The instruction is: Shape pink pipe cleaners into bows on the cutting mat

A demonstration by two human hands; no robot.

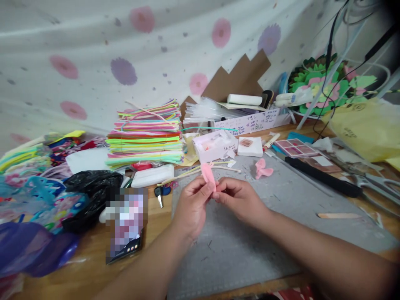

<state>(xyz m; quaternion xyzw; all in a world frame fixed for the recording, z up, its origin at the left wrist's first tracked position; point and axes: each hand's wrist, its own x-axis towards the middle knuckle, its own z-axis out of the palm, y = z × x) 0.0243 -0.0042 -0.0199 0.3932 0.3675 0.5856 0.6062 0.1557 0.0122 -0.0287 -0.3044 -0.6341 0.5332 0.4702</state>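
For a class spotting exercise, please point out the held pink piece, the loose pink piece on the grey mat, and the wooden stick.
Held pink piece (208, 173), head view: its upper, uncovered part.
Loose pink piece (261, 169), head view: its middle.
Wooden stick (339, 216), head view: the middle of its length.

Grey mat (231, 258): open lane between forearms (300, 239).
Right: black handle (325, 177), scissors (375, 183) block.
Left: phone (133, 246), black bag (89, 208) block.
Rear: stacked strips (146, 146), white box (214, 155) block.
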